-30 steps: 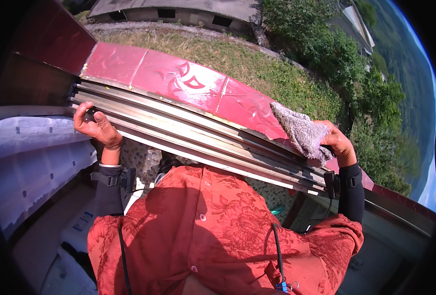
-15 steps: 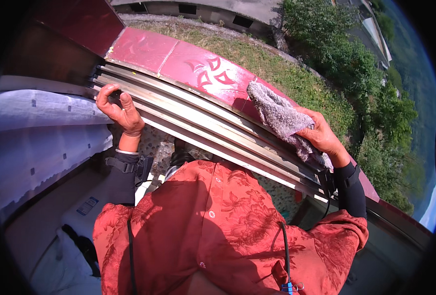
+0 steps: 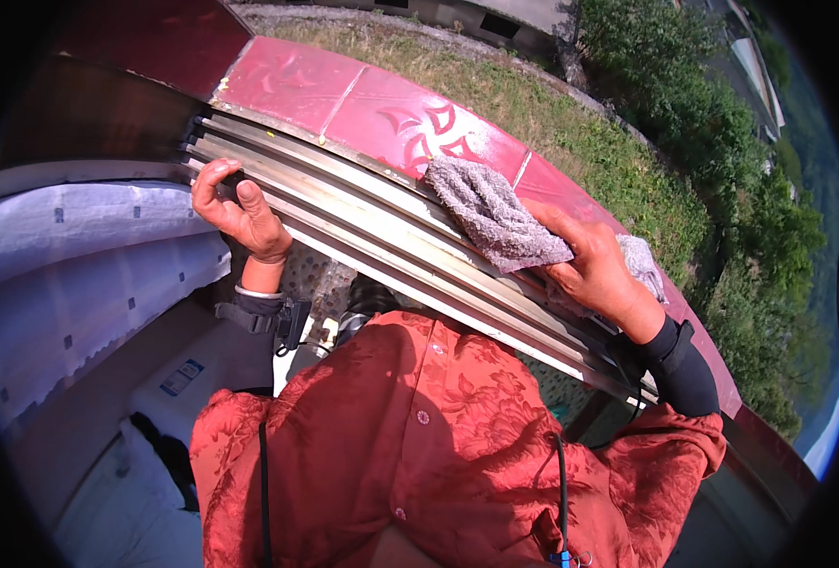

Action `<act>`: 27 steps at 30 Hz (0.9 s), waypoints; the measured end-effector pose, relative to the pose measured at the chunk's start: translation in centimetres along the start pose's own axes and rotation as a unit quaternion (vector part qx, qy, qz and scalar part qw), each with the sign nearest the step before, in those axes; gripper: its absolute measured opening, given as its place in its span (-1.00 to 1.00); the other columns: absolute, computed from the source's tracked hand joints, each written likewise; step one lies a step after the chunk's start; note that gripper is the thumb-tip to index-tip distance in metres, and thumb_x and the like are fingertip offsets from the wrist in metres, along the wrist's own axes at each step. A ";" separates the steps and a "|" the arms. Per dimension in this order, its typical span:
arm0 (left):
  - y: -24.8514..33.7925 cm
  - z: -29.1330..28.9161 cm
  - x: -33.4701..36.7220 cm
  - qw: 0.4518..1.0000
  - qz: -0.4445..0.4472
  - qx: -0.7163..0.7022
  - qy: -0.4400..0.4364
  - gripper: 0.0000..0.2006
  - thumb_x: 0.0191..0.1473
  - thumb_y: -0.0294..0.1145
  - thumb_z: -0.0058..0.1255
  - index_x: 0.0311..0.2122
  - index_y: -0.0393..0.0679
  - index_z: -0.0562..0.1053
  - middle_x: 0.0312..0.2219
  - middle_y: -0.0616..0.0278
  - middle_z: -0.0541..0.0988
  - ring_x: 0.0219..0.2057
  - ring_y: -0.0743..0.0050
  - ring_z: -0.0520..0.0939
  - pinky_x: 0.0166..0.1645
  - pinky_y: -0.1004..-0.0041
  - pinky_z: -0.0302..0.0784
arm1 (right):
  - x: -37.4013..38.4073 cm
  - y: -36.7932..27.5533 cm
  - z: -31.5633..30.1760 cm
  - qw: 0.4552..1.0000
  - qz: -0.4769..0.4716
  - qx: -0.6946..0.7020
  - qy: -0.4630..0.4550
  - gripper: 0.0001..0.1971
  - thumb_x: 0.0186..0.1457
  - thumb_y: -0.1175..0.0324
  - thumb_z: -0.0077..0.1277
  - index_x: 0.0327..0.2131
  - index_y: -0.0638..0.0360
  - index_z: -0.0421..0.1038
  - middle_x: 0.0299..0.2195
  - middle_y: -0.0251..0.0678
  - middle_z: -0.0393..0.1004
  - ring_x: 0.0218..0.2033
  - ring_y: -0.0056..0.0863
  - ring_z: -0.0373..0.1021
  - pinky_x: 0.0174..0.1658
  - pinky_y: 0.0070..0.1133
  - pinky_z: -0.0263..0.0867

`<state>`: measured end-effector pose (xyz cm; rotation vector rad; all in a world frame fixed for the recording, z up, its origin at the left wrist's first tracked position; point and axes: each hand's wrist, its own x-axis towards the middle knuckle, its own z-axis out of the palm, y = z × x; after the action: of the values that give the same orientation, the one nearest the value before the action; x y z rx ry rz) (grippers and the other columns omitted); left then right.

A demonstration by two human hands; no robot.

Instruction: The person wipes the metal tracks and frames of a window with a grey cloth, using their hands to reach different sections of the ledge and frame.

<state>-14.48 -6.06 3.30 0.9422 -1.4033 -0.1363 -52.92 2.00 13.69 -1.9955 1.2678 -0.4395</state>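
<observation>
Right hand (image 3: 594, 265) is closed on a gray fuzzy cloth (image 3: 495, 213), with the thumb and fingers gripping it near its middle. The cloth lies over the window rail (image 3: 325, 194), on the part nearer the rail's right end. It also laps onto the red tiles (image 3: 287, 80) that sit along the outdoor side of the rail. I can't tell if every bit of it presses down. The left hand (image 3: 244, 213) is near the left end of the rail. Its fingers are bent and its thumb stands apart, so it is about half open. I see nothing held in it, and I can't tell if its fingertips touch the rail.

To wipe well here, I think the cloth should lie flat under the fingers and be pushed evenly along the rail. The rail has long grooves, so a folded edge would likely get down into them better than a loose flap. Bunched parts could skip over dirt. A tight hold would help too, since the cloth could fall off the outdoor side.

The cloth looks longer than it is wide. Its long way runs nearly along the rail, on a slant. The free front end points toward the rail's left end, beside the swirly picture (image 3: 443, 118) on the tiles. A bit of cloth shows past the hand, toward the rail's right end.
</observation>
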 end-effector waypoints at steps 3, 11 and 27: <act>0.2 0.1 0.0 1.000 -0.003 -0.003 0.004 -0.66 0.25 -0.19 -0.05 -0.05 -0.21 0.25 -0.17 0.15 0.37 -0.10 0.31 0.38 0.10 0.30 0.26 | 1.1 -1.0 0.4 0.997 -0.050 -0.063 0.012 -0.30 -0.04 0.29 0.19 0.24 -0.20 0.24 -0.25 -0.19 0.58 -0.30 -0.17 0.52 -0.35 -0.35 0.41; 0.8 0.5 0.2 0.999 -0.014 -0.029 0.002 -0.73 0.24 -0.33 -0.11 -0.05 -0.24 0.23 -0.14 0.11 0.35 -0.09 0.31 0.36 0.14 0.29 0.22 | 1.1 -2.2 0.2 0.973 -0.075 -0.214 -0.045 -0.27 -0.06 0.26 0.14 0.26 -0.31 0.21 -0.57 -0.30 0.31 -0.63 -0.30 0.36 -0.58 -0.35 0.27; 0.2 0.2 0.1 1.000 -0.020 -0.017 -0.013 -0.71 0.26 -0.29 -0.10 -0.04 -0.25 0.23 -0.14 0.13 0.36 -0.09 0.35 0.35 0.13 0.32 0.21 | -9.3 0.7 -3.1 0.951 -0.042 -0.296 -0.076 -0.29 -0.06 0.35 -0.04 0.27 -0.31 0.22 -0.62 -0.40 0.21 -0.64 -0.42 0.34 -0.58 -0.44 0.28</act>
<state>-14.72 -6.10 3.44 0.9440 -1.4020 -0.2033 -59.51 8.85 16.14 -2.5279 1.3216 0.0766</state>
